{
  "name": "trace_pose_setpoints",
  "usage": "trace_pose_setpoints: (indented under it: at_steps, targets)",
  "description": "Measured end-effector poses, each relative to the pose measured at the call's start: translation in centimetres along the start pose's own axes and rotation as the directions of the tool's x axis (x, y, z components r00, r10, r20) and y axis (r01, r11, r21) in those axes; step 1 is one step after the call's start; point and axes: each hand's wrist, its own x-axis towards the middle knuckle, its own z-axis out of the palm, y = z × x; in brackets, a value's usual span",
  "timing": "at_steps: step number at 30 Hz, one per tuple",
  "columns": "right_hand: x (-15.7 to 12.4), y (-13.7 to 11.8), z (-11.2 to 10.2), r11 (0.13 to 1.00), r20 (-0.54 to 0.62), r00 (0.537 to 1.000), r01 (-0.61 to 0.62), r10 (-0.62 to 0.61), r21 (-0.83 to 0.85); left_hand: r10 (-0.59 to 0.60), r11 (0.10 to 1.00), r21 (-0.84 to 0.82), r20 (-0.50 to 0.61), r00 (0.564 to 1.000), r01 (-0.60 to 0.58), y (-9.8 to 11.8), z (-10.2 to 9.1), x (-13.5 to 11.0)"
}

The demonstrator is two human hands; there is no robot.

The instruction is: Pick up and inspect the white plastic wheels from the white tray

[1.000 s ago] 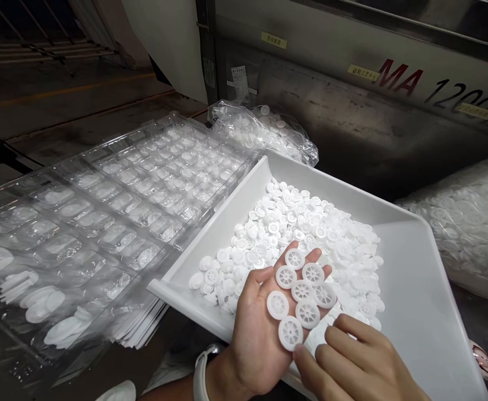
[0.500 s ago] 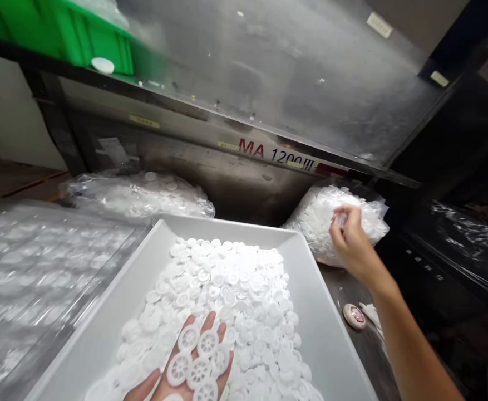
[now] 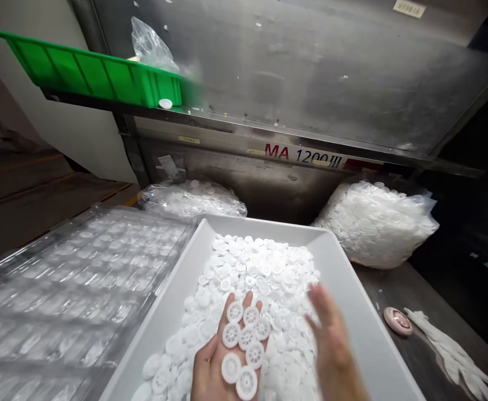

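My left hand [image 3: 212, 374] lies palm up at the near edge of a white tray [image 3: 352, 312], holding several white plastic spoked wheels [image 3: 244, 345] on its palm and fingers. Beneath it is a heaped pile of white plastic discs and wheels [image 3: 256, 273]. My right hand [image 3: 331, 340] is motion-blurred just above the pile, to the right of my left hand. Its fingers are apart and show nothing in them.
Stacked transparent blister trays [image 3: 77, 284] lie left of the tray. Bags of white parts [image 3: 373, 225] [image 3: 191, 199] stand behind it, before a steel machine marked MA 1200III [image 3: 302, 153]. A green crate [image 3: 93, 72] sits on its ledge. White gloves [image 3: 452, 351] lie right.
My right hand has come back from the bag on the right to above the tray. The view has shifted, showing more of the green crate. My left hand still carries the wheels.
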Motion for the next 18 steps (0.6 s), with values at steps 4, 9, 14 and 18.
trace_pose_setpoints:
  at_steps: [4, 9, 14, 18]
  targets:
    - [-4.0, 2.0, 7.4, 0.931, 0.091, 0.962, -0.271, 0.256, 0.244, 0.258, 0.936, 0.217, 0.110, 0.960, -0.277, -1.6, 1.1, -0.5]
    - [-3.7, 1.3, 8.7, 0.620, 0.124, 0.968, -0.235, 0.217, 0.748, 0.442, 0.681, 0.494, 0.312, 0.841, -0.541, -1.9, 2.1, -1.0]
    - [-2.6, 0.1, 7.6, 0.481, 0.216, 0.935, -0.332, 0.282, 0.811, 0.436, 0.757, 0.437, 0.215, 0.874, -0.486, -1.4, 2.4, -2.4]
    - [-2.4, -0.8, 7.5, 0.349, 0.245, 0.919, -0.349, 0.308, 0.870, 0.472, 0.812, 0.310, 0.152, 0.869, -0.495, -1.2, 2.3, -3.2]
